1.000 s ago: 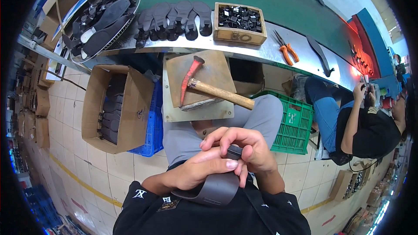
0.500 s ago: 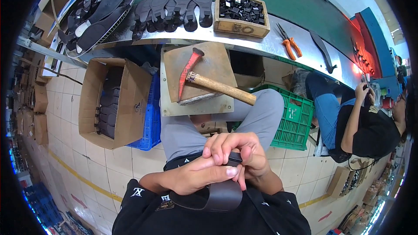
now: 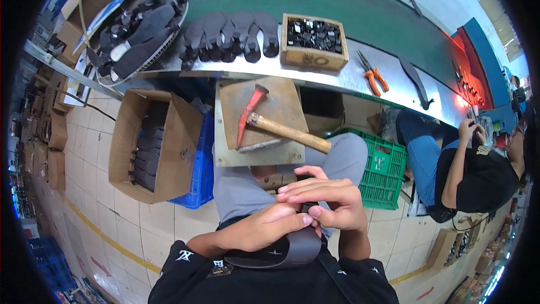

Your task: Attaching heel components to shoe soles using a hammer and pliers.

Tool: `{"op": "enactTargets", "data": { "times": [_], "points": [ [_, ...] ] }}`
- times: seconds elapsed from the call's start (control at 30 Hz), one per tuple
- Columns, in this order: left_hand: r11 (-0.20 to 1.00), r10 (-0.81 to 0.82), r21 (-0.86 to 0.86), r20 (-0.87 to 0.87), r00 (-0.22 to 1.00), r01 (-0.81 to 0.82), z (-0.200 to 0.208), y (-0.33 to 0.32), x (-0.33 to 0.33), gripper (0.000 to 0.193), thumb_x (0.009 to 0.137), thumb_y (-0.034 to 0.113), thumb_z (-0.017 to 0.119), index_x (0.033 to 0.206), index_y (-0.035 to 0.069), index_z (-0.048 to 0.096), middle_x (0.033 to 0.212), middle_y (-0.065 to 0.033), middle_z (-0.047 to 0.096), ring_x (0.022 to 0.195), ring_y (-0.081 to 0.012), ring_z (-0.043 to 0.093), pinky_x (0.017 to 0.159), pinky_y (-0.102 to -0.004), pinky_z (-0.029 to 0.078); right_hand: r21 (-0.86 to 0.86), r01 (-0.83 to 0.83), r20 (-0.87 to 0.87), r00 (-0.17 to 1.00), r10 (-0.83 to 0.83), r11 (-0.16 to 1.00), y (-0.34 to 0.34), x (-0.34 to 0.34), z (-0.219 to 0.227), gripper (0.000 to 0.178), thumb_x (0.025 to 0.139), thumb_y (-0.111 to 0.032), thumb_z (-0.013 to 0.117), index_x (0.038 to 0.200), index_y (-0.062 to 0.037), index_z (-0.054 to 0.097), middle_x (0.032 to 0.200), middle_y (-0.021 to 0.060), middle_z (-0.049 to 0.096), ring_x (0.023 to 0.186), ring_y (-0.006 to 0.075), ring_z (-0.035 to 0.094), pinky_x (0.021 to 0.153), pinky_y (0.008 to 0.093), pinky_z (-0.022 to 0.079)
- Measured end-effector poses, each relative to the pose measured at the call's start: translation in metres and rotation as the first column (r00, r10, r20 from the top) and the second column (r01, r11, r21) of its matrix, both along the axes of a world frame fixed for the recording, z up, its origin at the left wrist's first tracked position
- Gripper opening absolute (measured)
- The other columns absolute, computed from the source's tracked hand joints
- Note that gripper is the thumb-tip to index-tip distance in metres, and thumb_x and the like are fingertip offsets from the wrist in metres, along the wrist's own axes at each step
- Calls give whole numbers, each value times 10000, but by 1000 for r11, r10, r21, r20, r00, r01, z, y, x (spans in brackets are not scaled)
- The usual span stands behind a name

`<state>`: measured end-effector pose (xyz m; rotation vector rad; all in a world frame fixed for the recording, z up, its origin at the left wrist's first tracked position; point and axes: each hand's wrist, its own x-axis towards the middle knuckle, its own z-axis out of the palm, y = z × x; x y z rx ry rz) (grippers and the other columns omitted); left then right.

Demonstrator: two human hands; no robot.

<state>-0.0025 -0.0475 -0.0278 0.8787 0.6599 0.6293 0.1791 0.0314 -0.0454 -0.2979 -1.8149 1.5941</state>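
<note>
Both hands stayed low over the lap, as they had half a second before, working the same dark sole (image 3: 292, 245) held close against the chest. The left hand (image 3: 264, 228) gripped it from the side, fingers pressed together on its upper edge. The right hand (image 3: 326, 202) lay over the top, fingertips pinching that end, a little more curled than before. The view had shifted slightly; the hammer (image 3: 270, 126) still rested on the board (image 3: 230, 152) beyond the knees, untouched. The soles (image 3: 230, 36) on the bench lay as before.
</note>
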Motion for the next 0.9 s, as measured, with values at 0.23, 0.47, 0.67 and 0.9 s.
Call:
{"op": "enactTargets", "data": {
  "times": [0.23,0.47,0.67,0.9],
  "points": [
    [964,203,-211,186,961,-162,-25,10,-13,694,971,363,547,1486,11,244,1399,-149,447,1158,-208,562,944,-320,473,232,436,-13,895,-445,870,14,21,-11,257,821,57,600,1061,30,688,1075,171,713,1087,338,666,1025,475,443],
    [965,236,163,-216,947,-204,-20,37,-57,484,871,116,722,1282,-43,522,1023,-149,679,839,-211,689,727,-306,574,533,755,-15,460,-888,383,22,71,-23,269,893,-48,618,1148,37,630,1221,194,649,1130,312,638,1002,394,467],
    [633,726,420,-29,687,-650,6,172,-102,340,967,170,587,1217,-43,502,985,-169,659,788,-233,688,673,-320,583,-78,930,118,365,-923,358,15,110,-116,242,1012,-135,502,1134,27,634,1132,127,676,940,190,663,854,325,514],
    [569,811,404,-131,570,-716,-51,303,-159,304,968,115,569,1185,-49,432,1001,-211,649,810,-263,698,645,-353,598,14,951,332,286,-899,308,-22,95,-237,145,969,-63,533,1011,17,647,958,119,671,840,204,653,738,311,513]
  ]
}}
